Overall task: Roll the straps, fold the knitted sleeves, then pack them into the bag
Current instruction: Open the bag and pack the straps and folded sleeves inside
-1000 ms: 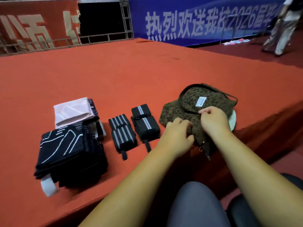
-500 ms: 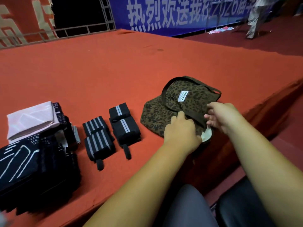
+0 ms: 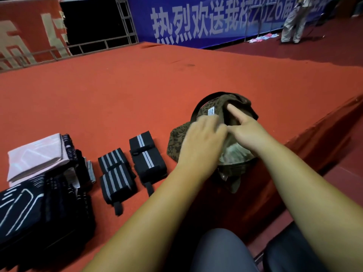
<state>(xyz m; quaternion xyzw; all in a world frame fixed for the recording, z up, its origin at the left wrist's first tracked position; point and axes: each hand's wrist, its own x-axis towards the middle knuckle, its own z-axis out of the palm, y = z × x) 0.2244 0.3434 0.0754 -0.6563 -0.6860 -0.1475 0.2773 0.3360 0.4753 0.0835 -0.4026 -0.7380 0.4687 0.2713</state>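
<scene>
- The bag (image 3: 174, 140) is soft leopard-print cloth with no frame. It sits at the near right edge of the platform (image 3: 137, 91), with part of it drooping over that edge. In my judgement it will collapse the moment you let go, so one hand has to keep the mouth open.
- Your left hand (image 3: 202, 142) lies over the near-left rim of the bag. It is blurred, so I cannot tell whether it pinches the cloth or only presses on it.
- Your right hand (image 3: 249, 134) is at the right rim. Its index finger (image 3: 232, 111) pokes straight into the mouth, while the thumb and the other fingers seem to curl onto the rim fabric.
- The bag's mouth is parted and shows a pale lining (image 3: 233, 154), with a white label (image 3: 212, 110) on the far side. No strap or sleeve shows inside; the bottom is hidden.
- The rolled straps (image 3: 115, 173) lie as two black, grey-striped bundles side by side, just left of the bag toward the near edge.
- The straps look firm and springy. Take each across its body and not by the loose tail (image 3: 118, 209), or it may unwind.
- The folded sleeves (image 3: 29, 209) are stacked at the near left, with a pink piece (image 3: 33, 156) on the far part of the pile.
- The sleeves look light and limp. Lift from below with a flat hand and clamp the top so the folds hold.
</scene>
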